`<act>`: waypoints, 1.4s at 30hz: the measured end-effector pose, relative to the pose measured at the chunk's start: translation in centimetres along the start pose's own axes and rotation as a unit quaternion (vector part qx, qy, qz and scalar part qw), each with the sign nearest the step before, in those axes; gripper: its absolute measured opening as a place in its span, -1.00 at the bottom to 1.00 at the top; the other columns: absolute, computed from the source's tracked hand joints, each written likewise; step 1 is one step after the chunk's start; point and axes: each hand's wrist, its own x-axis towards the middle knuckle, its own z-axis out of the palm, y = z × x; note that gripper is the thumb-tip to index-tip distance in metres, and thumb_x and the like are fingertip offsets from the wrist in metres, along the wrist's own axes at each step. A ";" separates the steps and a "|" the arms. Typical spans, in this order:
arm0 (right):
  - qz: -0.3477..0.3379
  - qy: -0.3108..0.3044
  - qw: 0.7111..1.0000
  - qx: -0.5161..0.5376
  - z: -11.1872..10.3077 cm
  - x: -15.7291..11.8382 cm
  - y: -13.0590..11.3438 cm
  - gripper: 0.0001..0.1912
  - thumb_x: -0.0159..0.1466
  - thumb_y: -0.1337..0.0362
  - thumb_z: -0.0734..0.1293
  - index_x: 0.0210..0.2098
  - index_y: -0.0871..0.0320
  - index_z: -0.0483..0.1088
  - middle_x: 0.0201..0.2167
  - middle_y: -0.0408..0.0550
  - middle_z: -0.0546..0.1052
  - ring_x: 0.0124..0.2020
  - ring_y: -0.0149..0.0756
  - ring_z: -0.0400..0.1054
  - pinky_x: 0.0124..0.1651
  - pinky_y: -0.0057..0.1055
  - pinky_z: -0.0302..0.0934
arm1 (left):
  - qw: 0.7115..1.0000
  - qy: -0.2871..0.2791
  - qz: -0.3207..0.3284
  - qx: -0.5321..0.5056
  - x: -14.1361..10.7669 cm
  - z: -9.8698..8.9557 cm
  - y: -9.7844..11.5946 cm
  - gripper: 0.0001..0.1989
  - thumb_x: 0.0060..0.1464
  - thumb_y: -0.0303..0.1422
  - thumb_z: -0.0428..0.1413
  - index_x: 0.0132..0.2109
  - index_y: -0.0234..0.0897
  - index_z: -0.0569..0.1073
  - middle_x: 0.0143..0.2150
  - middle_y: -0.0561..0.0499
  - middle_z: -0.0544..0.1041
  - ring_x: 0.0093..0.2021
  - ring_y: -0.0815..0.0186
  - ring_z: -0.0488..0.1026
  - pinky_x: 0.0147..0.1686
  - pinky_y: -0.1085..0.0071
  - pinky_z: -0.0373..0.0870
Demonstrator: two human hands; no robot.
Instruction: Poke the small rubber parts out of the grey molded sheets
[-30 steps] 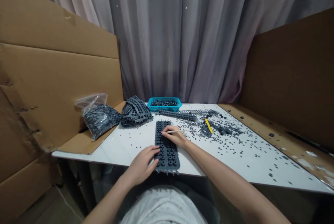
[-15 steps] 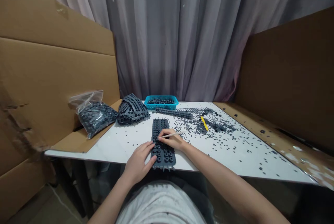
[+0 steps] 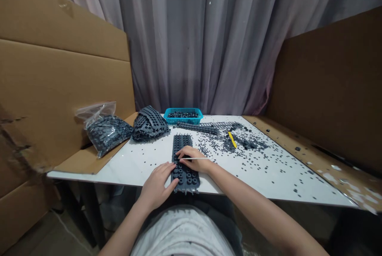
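Right hand [image 3: 194, 163] pinching skinny white stick [image 3: 197, 158] over dark knobbly mat [image 3: 186, 181], left hand [image 3: 155, 182] kinda half-open, fingertips on its edge

- Sheet [image 3: 185, 176] on the table [image 3: 119, 168], at its near edge
- Stick [image 3: 203, 158] in the right hand [image 3: 197, 163], over the sheet
- Basket [image 3: 182, 121] at the far edge, before the curtain [image 3: 179, 49]
- Pile [image 3: 151, 124] left of the basket
- Bag [image 3: 107, 132] left of the pile
- Tool [image 3: 232, 139] among loose bits [image 3: 253, 145], right

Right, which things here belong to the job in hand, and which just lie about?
In use: ringed sheet, touched by the left hand; white stick in the right hand.

Apparently lying about: yellow strip, blue basket, clear bag, heaped sheets, scattered bits.
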 end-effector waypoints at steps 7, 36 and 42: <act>0.020 -0.075 0.995 -0.064 0.1 0.4 -0.4 -0.83 0.32 0.32 0.19 -0.20 0.19 0.41 -0.15 0.09 0.52 -0.07 -0.21 0.37 -0.04 -0.29 0.30 | 1.000 0.011 0.004 -0.004 0.0 0.0 -0.1 -0.66 0.17 -0.22 0.03 0.03 -0.27 0.43 0.07 -0.13 0.48 0.11 0.11 0.37 0.12 0.10 0.31; 0.153 0.051 0.980 0.118 1.1 0.6 2.8 -0.81 0.25 0.16 0.31 -0.33 0.17 0.40 -0.18 0.06 0.57 -0.12 -0.16 0.46 -0.03 -0.17 0.29 | 1.000 0.021 0.013 -0.005 0.0 -0.1 0.3 -0.65 0.15 -0.23 0.04 0.05 -0.28 0.40 0.06 -0.16 0.48 0.08 0.08 0.39 0.09 0.09 0.33; 0.153 0.036 0.984 0.079 1.0 1.0 2.9 -0.91 0.25 0.28 0.31 -0.28 0.14 0.43 -0.18 0.00 0.57 -0.12 -0.18 0.42 -0.03 -0.20 0.25 | 1.000 0.017 0.011 -0.013 0.1 -0.1 0.3 -0.67 0.14 -0.23 0.05 0.02 -0.25 0.42 0.04 -0.14 0.49 0.07 0.08 0.39 0.09 0.08 0.33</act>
